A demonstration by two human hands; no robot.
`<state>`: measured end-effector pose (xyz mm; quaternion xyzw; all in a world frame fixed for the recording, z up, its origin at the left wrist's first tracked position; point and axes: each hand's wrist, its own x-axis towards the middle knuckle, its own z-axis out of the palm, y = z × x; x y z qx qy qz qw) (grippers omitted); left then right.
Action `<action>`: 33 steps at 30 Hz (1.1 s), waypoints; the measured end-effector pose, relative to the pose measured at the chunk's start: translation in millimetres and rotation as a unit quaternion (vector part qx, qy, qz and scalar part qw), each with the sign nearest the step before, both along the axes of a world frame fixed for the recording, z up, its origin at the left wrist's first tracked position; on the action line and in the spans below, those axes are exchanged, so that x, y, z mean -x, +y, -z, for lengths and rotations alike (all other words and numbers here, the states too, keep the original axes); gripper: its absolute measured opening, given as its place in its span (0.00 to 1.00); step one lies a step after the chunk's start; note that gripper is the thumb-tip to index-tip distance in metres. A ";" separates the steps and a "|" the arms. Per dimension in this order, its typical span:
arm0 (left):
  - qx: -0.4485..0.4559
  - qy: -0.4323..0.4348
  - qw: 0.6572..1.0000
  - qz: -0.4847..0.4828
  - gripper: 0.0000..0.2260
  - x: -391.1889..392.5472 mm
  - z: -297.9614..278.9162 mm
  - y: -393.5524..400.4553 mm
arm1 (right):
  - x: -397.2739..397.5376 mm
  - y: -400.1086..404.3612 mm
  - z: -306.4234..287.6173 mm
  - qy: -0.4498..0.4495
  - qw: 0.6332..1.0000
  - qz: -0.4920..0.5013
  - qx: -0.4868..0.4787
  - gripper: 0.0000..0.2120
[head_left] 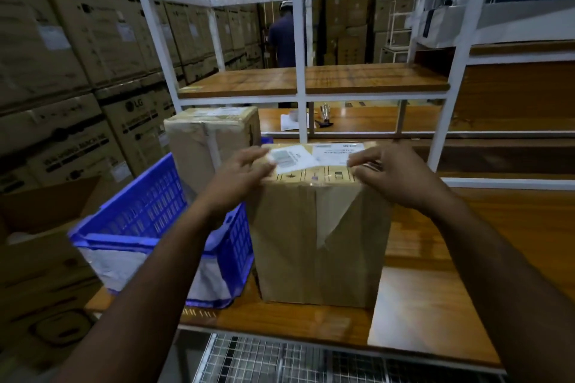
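- L hand (239, 171) pinches slip (291, 158) on box (317, 242) top, left side.
- R hand (395, 176) pinches label (337, 152), right edge.
- Box upright on tabletop (435, 289); crate (149, 214) just beside.

Two arms enter from the lower corners of the frame. Left arm (155, 274) and right arm (497, 274) bare right to the frame edge. Left hand (239, 174) and right hand (395, 174) bare; finger detail blurred.

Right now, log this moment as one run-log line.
left hand: pinches white paper label; right hand: pinches label; label: atop tall brown cardboard box; box: on wooden table beside blue plastic crate
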<state>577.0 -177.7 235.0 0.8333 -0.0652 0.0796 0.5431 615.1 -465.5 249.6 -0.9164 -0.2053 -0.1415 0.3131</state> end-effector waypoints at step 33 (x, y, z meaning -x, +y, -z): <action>-0.090 -0.146 0.974 -0.147 0.42 14.8 41.9 -8.2 | -24.0 -16.9 16.8 0.032 0.962 0.061 -0.265 0.22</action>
